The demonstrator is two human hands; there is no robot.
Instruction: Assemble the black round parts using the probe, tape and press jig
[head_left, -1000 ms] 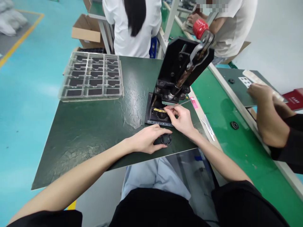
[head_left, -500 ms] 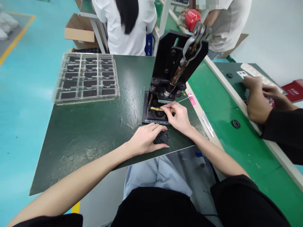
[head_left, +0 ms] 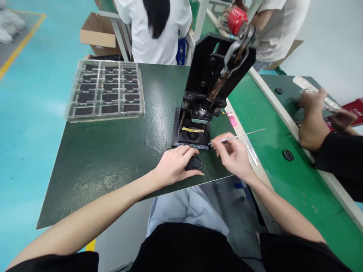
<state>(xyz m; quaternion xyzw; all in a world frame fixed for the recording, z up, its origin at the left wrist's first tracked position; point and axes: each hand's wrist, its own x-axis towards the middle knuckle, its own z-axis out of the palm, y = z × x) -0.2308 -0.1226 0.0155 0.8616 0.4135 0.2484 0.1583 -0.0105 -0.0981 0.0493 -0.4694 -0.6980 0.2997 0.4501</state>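
My left hand [head_left: 176, 164] rests at the table's front edge, thumb and fingers curved around a round black part [head_left: 195, 162] lying on the dark green tabletop. In my right hand [head_left: 232, 153], pinched between thumb and fingers, is a thin silvery rod [head_left: 253, 132]; its short end points left, by the front right corner of the press base. The black hand press [head_left: 219, 68] stands just beyond both hands with its red-knobbed lever [head_left: 237, 20] raised. A yellow strip [head_left: 193, 130] lies across the press's fixture [head_left: 193, 136], above a round black piece there.
A clear compartment tray [head_left: 104, 117] with dark flat pieces stands at the table's back left. Several thin white strips [head_left: 251, 151] and a pink label [head_left: 232, 119] lie to the right. Another black ring part [head_left: 287, 155] sits on the green bench, near a co-worker's hands [head_left: 313, 100].
My right hand has drawn back from the press fixture, to the right and toward me, still holding the rod. My left hand stays around the round black part.
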